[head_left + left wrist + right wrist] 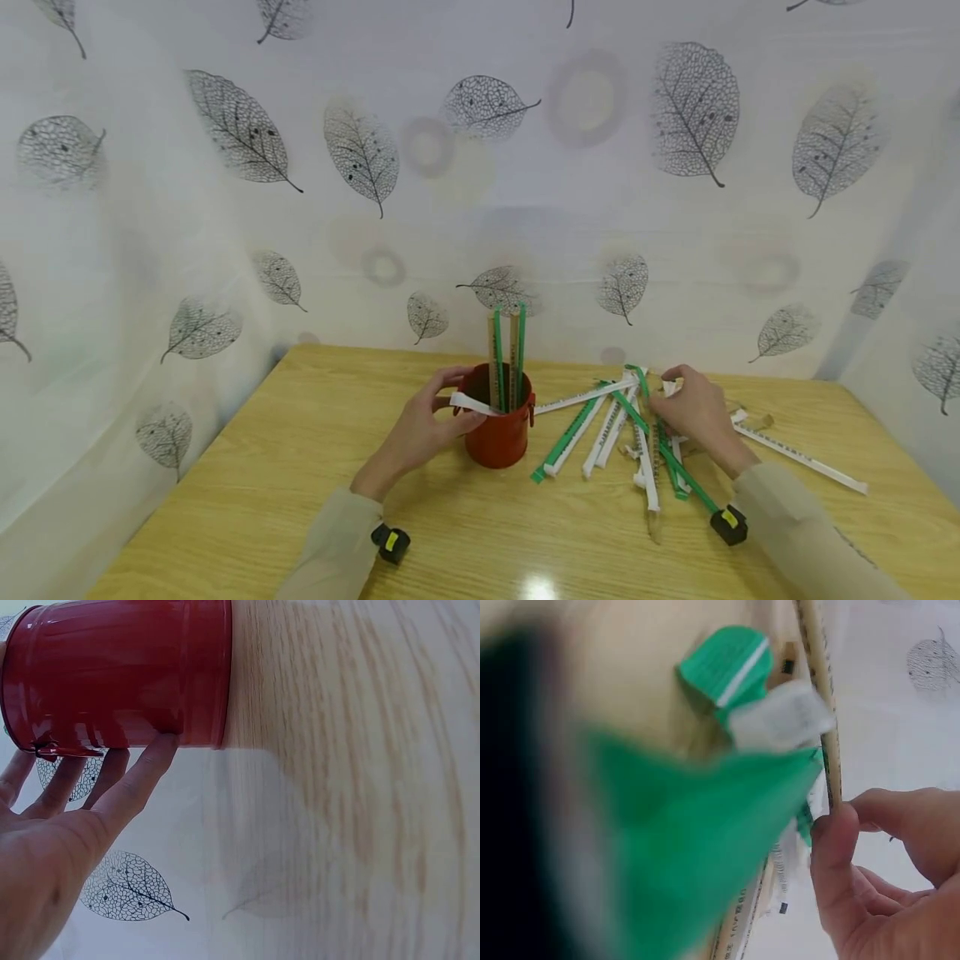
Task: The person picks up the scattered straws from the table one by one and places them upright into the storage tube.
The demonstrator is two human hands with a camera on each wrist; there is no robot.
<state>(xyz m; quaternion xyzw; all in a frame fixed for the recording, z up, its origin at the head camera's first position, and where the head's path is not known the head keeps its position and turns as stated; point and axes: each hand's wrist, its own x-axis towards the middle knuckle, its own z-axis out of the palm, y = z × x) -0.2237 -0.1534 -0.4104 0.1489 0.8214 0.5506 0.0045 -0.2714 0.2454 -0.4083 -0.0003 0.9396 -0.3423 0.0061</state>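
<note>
A small red metal bucket (497, 442) with side handles stands upright, with several slim brown and green paper-wrapped sticks (517, 350) rising out of it. My left hand (423, 425) grips the bucket from its left side; in the left wrist view the fingers (142, 776) lie against its wall. A white strip (474, 405) crosses the rim by the left thumb. Over a loose pile of green, white and brown wrapped sticks (615, 429), my right hand (697, 408) pinches the end of a thin brown printed stick (829, 735) between thumb and forefinger.
A separate white wrapped stick (802, 458) lies at the right of the wooden table (247, 483). A leaf-patterned cloth (480, 200) hangs behind and at both sides. Black wrist devices (392, 543) sit at the cuffs. A blurred green strip (697, 840) fills much of the right wrist view.
</note>
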